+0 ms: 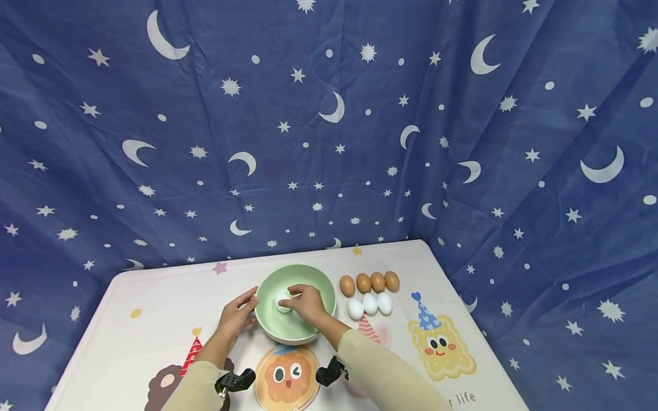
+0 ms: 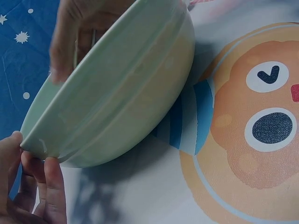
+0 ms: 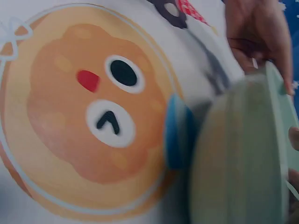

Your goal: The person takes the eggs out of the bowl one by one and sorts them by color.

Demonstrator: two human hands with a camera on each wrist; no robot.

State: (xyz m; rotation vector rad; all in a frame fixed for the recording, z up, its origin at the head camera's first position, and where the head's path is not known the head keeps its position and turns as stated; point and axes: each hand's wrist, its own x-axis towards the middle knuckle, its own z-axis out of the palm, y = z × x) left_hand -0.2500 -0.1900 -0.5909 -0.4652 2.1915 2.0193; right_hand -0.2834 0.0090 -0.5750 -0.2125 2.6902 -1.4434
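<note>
A pale green bowl (image 1: 324, 285) stands on the table. My left hand (image 1: 237, 315) pinches its left rim, with the thumb at the lip and the fingers against the outer wall in the left wrist view. Inside the bowl, my right hand (image 1: 307, 303) reaches down and grips a white egg (image 1: 281, 302) low over the bottom. The bowl's wall hides that egg in both wrist views.
To the right of the bowl, several brown eggs (image 1: 363, 283) lie in a row, with three white eggs (image 1: 369, 304) in a row in front. A printed cloth covers the table (image 1: 169, 297). A blue curtain (image 1: 288, 154) hangs behind it.
</note>
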